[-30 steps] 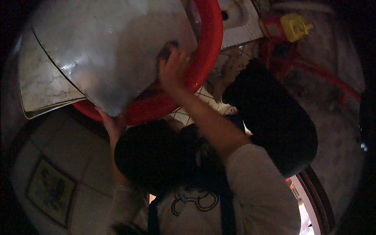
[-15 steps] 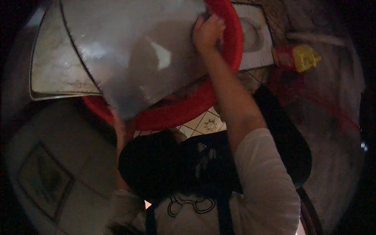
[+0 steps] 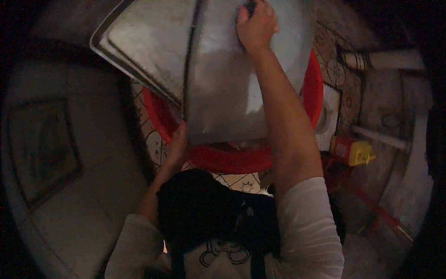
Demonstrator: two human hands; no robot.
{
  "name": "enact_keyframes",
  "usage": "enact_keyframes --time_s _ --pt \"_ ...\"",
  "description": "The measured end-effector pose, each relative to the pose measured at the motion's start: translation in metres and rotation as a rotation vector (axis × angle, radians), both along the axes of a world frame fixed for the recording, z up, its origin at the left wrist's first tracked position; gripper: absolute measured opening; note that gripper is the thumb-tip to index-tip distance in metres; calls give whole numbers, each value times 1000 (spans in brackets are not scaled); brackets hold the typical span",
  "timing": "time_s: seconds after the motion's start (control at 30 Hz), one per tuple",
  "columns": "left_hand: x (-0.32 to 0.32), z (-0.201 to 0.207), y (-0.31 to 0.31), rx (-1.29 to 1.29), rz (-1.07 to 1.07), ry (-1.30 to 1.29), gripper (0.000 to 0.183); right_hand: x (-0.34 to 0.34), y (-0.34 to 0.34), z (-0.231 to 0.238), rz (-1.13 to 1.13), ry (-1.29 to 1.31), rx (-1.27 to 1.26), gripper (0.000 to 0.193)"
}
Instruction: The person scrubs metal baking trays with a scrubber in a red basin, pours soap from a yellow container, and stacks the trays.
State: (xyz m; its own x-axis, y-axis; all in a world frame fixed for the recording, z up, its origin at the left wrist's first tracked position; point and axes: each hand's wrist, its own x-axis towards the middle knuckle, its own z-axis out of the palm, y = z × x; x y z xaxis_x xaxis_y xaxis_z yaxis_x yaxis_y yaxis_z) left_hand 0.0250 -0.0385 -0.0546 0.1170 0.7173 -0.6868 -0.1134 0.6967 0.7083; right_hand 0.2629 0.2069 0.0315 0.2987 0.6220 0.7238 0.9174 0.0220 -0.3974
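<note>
A large, glossy grey panel [image 3: 220, 88] with a dark edge stands tilted over a red basin [image 3: 232, 160]. On its left is a paler, smudged panel [image 3: 155, 44] with a dark rim; I cannot tell whether the two are joined. My left hand [image 3: 178, 139] grips the grey panel at its lower left corner, fingers partly hidden behind it. High on the panel's face, my right hand [image 3: 259, 28] is closed around a small dark thing [image 3: 250, 8], too dim to name, and presses it to the surface. The basin's inside is mostly hidden.
To the right of the basin lies a white squat toilet [image 3: 329, 111], partly covered. Nearby stands a red and yellow container [image 3: 353, 151]. Patterned tiles [image 3: 246, 186] show on the floor. A wall with a framed dark panel [image 3: 44, 149] is on the left. The room is dim.
The panels have turned more upright and shifted right in the view. My right hand stays on the grey face, now farther from the basin's rim. The whole view has turned too.
</note>
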Motion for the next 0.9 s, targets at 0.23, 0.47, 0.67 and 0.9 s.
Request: enact_keyframes --time_s 0.23,0.47,0.67,0.9 --pt "1 8 -3 -26 189 -230 66 -76 -154 -36 856 -34 -170 44" --pt "7 -4 -4 -11 59 -72 66 -26 13 29 352 -105 14 36" --pt "-9 -21 -12 116 -19 131 62 -74 -156 -25 903 -51 -249 48" --pt "1 0 -3 186 -130 248 61 -15 44 57 412 -31 -242 36"
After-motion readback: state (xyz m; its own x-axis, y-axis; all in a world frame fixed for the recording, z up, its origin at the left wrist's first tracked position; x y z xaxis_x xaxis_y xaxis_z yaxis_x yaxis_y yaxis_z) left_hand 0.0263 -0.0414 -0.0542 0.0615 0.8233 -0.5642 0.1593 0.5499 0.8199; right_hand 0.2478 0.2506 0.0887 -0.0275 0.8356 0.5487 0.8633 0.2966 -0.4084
